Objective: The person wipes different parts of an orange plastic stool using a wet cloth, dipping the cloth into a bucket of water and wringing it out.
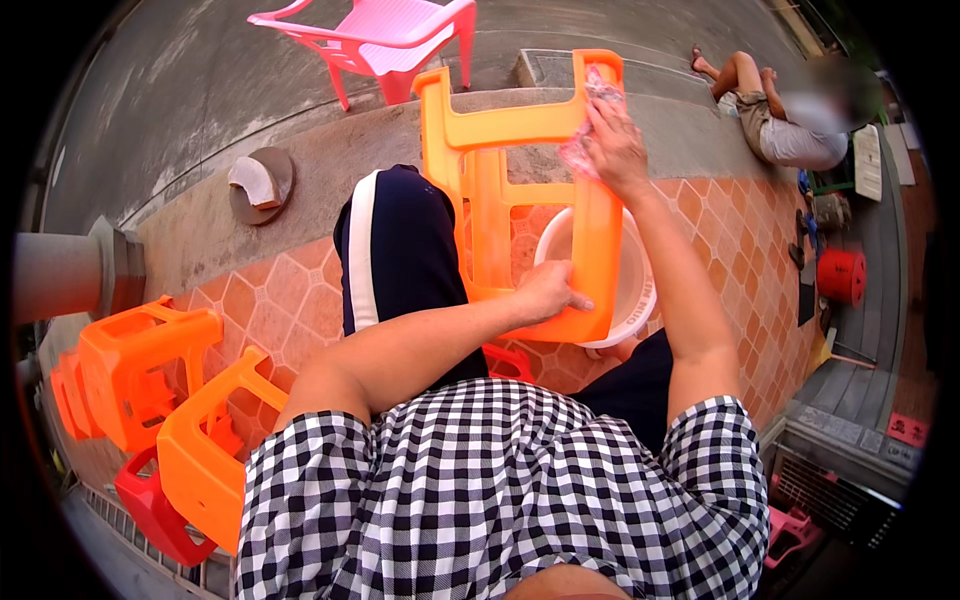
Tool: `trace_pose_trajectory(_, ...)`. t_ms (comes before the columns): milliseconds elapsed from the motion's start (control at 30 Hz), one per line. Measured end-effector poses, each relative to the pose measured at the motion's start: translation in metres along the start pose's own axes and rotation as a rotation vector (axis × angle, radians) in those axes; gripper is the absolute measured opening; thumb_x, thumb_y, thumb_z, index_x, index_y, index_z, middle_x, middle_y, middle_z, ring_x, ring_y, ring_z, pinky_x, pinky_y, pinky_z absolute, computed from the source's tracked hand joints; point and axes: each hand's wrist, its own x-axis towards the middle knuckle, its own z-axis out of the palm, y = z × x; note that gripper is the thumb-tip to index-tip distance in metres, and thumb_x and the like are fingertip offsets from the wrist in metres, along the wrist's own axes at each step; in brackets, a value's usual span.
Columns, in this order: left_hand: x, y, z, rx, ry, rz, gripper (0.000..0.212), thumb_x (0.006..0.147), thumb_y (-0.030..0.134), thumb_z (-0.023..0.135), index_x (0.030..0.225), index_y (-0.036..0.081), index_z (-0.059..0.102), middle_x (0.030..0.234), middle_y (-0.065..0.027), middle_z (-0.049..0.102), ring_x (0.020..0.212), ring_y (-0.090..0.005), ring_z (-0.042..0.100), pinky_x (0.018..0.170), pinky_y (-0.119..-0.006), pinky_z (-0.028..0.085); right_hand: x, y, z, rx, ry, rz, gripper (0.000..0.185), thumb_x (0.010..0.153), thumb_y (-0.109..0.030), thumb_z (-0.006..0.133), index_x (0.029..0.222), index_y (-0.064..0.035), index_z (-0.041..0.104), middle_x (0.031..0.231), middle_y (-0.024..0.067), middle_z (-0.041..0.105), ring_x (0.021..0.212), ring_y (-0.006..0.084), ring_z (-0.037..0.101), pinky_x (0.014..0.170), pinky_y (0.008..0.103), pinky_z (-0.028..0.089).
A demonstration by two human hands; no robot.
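Note:
In front of me an orange plastic stool point(596, 247) is held up on its side, its legs pointing away from me. My left hand point(547, 292) grips the stool near its seat end, thumb over the edge. A wet-looking pink and white cloth point(581, 150) is bunched under my right hand point(616, 146), pressed against one stool leg near its far end. Below the stool stands a white plastic basin point(641, 300) with lettering on its rim, partly hidden by the stool. What the basin holds is hard to make out.
More orange stools point(142, 375) and a red stool point(154, 510) stand at my left. A pink plastic chair point(397, 37) is beyond the concrete step. A broken stone piece point(253, 182) lies on a round slab. At the right a person point(795, 135) sits near a red bucket point(840, 276).

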Motion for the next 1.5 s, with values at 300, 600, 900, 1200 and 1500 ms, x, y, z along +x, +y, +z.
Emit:
trace_pose_trajectory(300, -0.004, 0.004, 0.002, 0.062, 0.076, 0.117, 0.047, 0.070, 0.032, 0.084, 0.099, -0.001, 0.066, 0.091, -0.0193, 0.068, 0.091, -0.0347, 0.065, 0.079, -0.045, 0.048, 0.042, -0.026, -0.004, 1.346, 0.140, 0.500, 0.021, 0.078, -0.009, 0.063, 0.098, -0.0120, 0.070, 0.111, 0.0033, 0.066, 0.101, 0.0249, 0.060, 0.091, 0.0390, 0.047)
trace_pose_trajectory(600, -0.010, 0.009, -0.003, 0.188, 0.061, 0.056, 0.048, 0.069, 0.037, 0.083, 0.089, -0.003, 0.064, 0.087, -0.0223, 0.066, 0.089, -0.0378, 0.064, 0.079, -0.045, 0.047, 0.052, -0.109, 0.064, 0.073, -0.301, -0.360, 0.033, 0.087, -0.014, 0.054, 0.118, -0.0137, 0.063, 0.125, 0.0027, 0.061, 0.117, 0.0228, 0.056, 0.095, 0.0361, 0.044)
trace_pose_trajectory(900, -0.018, 0.015, -0.005, 0.103, 0.089, -0.003, 0.047, 0.068, 0.031, 0.084, 0.097, -0.001, 0.065, 0.090, -0.0213, 0.067, 0.091, -0.0380, 0.063, 0.081, -0.045, 0.047, 0.044, -0.112, 0.079, 0.022, -0.205, -0.484, 0.037, 0.089, -0.019, 0.052, 0.125, -0.0110, 0.057, 0.128, 0.0053, 0.058, 0.119, 0.0233, 0.052, 0.097, 0.0394, 0.042)
trace_pose_trajectory(1200, -0.006, 0.005, 0.002, -0.136, 0.023, -0.052, 0.041, 0.071, 0.021, 0.083, 0.104, 0.002, 0.067, 0.084, -0.0148, 0.069, 0.074, -0.0261, 0.066, 0.068, -0.040, 0.051, -0.007, -0.017, -0.024, -0.093, -0.066, -0.042, 0.036, 0.090, -0.017, 0.055, 0.126, -0.0097, 0.059, 0.135, 0.0059, 0.055, 0.128, 0.0277, 0.048, 0.102, 0.0422, 0.039)
trace_pose_trajectory(1500, -0.003, 0.003, -0.004, -0.214, -0.012, -0.055, 0.027, 0.073, 0.013, 0.082, 0.090, 0.001, 0.064, 0.060, -0.0060, 0.058, 0.043, -0.0174, 0.052, 0.040, -0.035, 0.042, -0.092, -0.107, -0.115, -0.038, -0.149, 0.128, 0.035, 0.082, -0.012, 0.063, 0.117, -0.0103, 0.065, 0.122, 0.0080, 0.061, 0.113, 0.0330, 0.054, 0.093, 0.0447, 0.043)
